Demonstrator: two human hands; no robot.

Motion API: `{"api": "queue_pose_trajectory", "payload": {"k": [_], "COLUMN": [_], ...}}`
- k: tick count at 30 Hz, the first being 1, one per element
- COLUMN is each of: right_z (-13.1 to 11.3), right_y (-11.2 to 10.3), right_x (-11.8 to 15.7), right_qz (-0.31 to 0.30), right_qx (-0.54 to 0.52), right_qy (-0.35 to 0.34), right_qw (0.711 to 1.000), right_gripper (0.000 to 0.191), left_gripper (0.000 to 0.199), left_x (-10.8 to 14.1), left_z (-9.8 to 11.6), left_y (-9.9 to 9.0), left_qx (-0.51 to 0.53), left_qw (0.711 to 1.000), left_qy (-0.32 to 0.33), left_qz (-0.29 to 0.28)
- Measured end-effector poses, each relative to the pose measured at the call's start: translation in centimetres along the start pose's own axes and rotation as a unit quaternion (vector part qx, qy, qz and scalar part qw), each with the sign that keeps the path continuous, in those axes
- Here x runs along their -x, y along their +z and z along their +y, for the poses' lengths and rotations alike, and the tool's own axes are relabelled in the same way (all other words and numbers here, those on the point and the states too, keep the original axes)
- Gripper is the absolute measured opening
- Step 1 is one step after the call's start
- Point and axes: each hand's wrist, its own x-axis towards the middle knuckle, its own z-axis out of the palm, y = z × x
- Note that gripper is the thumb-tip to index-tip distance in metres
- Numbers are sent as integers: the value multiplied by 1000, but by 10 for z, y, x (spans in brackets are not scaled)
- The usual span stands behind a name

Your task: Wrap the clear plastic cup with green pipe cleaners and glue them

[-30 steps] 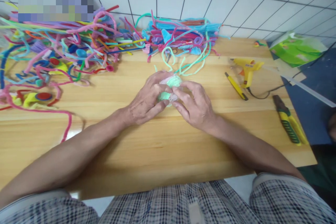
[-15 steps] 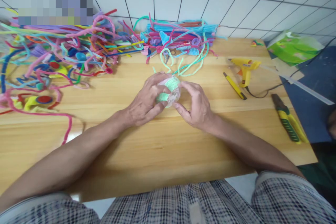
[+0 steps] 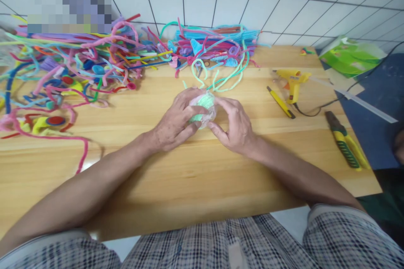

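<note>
A small rounded ball (image 3: 206,101) lies between my hands at the middle of the table. Mint-green fuzzy strands cover part of it, and its near right side looks clear and crinkled, like plastic. My left hand (image 3: 178,119) curls around its left side, with the index finger bent across the front. At its right edge the thumb and index finger of my right hand (image 3: 235,124) press against it. Fingers hide much of the ball. Just beyond it, mint-green pipe cleaners (image 3: 225,89) lie in loose curves.
Tangled pipe cleaners (image 3: 91,54) spread over the back left, with a blue bundle (image 3: 221,33) at the back. Rightward lie a yellow glue gun (image 3: 293,84) with its cord, a yellow utility knife (image 3: 280,103) and pliers (image 3: 344,143). A green bag (image 3: 350,56) sits past the table's right edge.
The view has shifted slightly. My left index finger has slid a little to the right over the ball; both hands otherwise keep their places around it.
</note>
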Motion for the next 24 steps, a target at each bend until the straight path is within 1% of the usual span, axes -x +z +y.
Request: {"api": "queue_pose_trajectory", "payload": {"k": [4,6,9,11,16,19,22,24], "right_z": [-1,-1,-1,-1,0,0,0,1], "right_y": [-1,-2,-4,-5,-5,-4,-4,-3], "right_x": [0,0,-1,-2,-2,-3,-3,-3], "right_qz": [10,9,-17,-30,-30,-29,-16,-11], "right_qx": [0,0,3,4,-3,1,-1,-10], "right_qy": [-6,-9,-1,3,9,11,4,3], "right_qw": [1000,1000,1000,1000,999,1000,1000,1000], "right_gripper": [73,68,56,52,53,53,52,52], "left_gripper": [37,38,38,38,38,42,47,46], "left_x": [-1,-1,-1,-1,0,0,1,1], "left_z": [0,0,0,-1,-2,-2,-2,-2], "left_y": [-1,-1,-1,-1,1,2,2,2], "left_qx": [-7,-6,2,2,-8,5,8,3], "left_qw": [1000,1000,1000,1000,1000,1000,1000,1000], "left_qy": [19,18,8,6,9,9,10,11], "left_qz": [-5,-5,-5,-5,-1,6,8,1]}}
